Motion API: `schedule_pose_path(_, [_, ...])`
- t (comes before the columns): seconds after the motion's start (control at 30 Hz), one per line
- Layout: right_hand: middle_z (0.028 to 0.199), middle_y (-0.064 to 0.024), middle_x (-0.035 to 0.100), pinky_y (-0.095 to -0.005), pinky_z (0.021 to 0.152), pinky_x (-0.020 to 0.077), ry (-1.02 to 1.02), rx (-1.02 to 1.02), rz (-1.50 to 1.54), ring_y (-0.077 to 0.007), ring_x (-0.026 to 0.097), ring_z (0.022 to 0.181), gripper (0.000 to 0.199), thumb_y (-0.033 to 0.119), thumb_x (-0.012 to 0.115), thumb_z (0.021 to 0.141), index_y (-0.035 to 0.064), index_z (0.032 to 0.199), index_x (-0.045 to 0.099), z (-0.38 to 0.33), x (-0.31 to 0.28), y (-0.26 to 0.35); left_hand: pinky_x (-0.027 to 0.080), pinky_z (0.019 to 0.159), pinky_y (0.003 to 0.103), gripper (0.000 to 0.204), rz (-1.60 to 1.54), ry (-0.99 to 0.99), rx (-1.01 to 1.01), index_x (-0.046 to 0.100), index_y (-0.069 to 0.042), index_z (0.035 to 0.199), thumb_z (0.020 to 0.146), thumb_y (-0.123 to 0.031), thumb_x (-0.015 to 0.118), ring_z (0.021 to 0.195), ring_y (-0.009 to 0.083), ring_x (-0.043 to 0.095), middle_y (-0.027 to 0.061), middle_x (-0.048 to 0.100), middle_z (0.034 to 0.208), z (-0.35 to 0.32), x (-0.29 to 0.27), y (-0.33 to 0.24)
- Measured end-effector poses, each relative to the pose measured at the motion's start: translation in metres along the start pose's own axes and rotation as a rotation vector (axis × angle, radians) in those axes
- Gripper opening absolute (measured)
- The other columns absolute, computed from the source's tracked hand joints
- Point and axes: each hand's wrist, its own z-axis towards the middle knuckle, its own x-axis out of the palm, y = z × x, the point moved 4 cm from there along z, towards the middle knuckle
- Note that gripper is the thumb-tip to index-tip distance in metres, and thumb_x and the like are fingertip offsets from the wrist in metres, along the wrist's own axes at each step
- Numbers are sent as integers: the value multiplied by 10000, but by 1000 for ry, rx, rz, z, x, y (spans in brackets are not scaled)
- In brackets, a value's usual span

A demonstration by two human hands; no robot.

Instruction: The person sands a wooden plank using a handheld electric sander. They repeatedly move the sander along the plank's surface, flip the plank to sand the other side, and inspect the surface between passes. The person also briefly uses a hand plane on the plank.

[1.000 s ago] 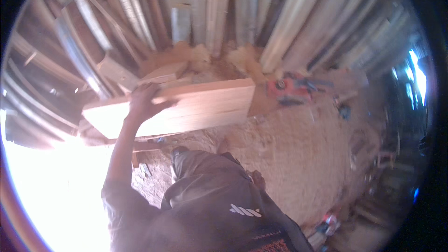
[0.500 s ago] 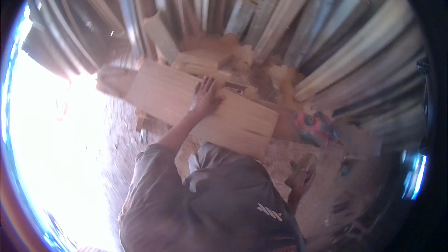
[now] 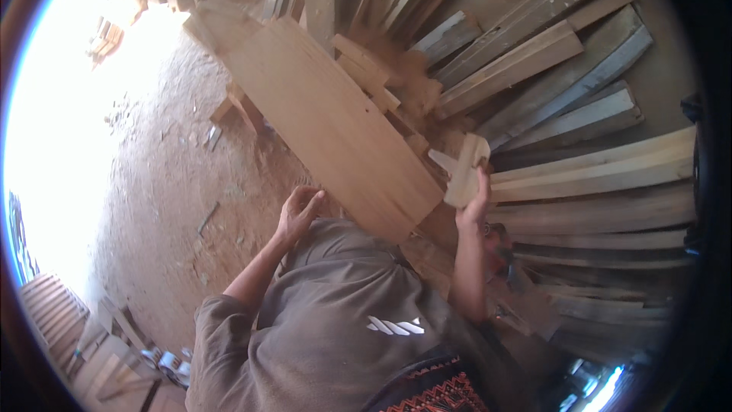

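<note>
A wide, smooth pale wooden board (image 3: 328, 114) lies slantwise in front of me, its near end close to my lap. Raised by the board's near right corner, my right hand (image 3: 477, 202) is closed around a small light-wood block (image 3: 467, 175). A notch shows at the top of this block, and a pale pointed piece sticks out on its left; its exact kind is unclear. My left hand (image 3: 296, 214) is beside the board's near left edge, fingers loosely bent and holding nothing. Whether its fingertips touch the edge I cannot tell.
Another plank end (image 3: 217, 23) shows under the board's far end. Short wood offcuts (image 3: 366, 69) and sawdust lie along its right side. Many long timbers (image 3: 595, 168) fan out at the right. A red power tool (image 3: 499, 248) sits behind my right forearm. Dusty ground (image 3: 168, 183) stretches left.
My left hand has left the board's top and come back beside its near edge. My right hand has risen with the wooden block. The view has turned, so the board slants more steeply.
</note>
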Motion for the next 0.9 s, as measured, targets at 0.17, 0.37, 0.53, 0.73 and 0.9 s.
schedule_pose_path(0.17, [1341,-81,591,-406,1062,455,215,35,-87,-229,566,1262,482,413,555,1050,90,1409,550,27,36,-23,559,928,360,665,-269,24,-254,541,31,1386,1014,-502,681,1212,254,639,181,661,1316,-4,68,43])
schedule_pose_path(0.37, [1388,-110,540,-402,1119,397,408,-188,-258,-249,533,1277,535,414,498,1080,44,1466,469,-2,47,-26,563,926,376,675,-661,-2,-125,564,25,1374,977,-500,716,1205,236,649,149,673,1314,-2,118,55])
schedule_pose_path(0.53, [1403,-140,526,-399,1130,405,516,83,-416,-270,522,1314,597,462,458,1103,8,1488,410,-54,62,-45,580,879,353,487,-395,-327,-32,663,4,1254,973,-386,745,1042,198,712,120,737,1155,-54,56,20])
schedule_pose_path(0.73, [1460,-141,561,-373,1120,401,851,126,-327,-247,510,1358,573,432,466,1113,-13,1474,496,-97,63,-106,602,829,351,465,-116,-513,67,662,41,1235,935,-290,790,915,202,735,129,754,1076,-124,31,-38])
schedule_pose_path(0.9, [1393,-109,596,-398,1064,462,689,365,-12,-244,575,1282,515,396,521,1094,28,1455,531,-64,40,-110,596,891,394,510,272,-605,97,612,41,1276,887,-220,815,1007,237,732,161,747,1140,-123,81,-62])
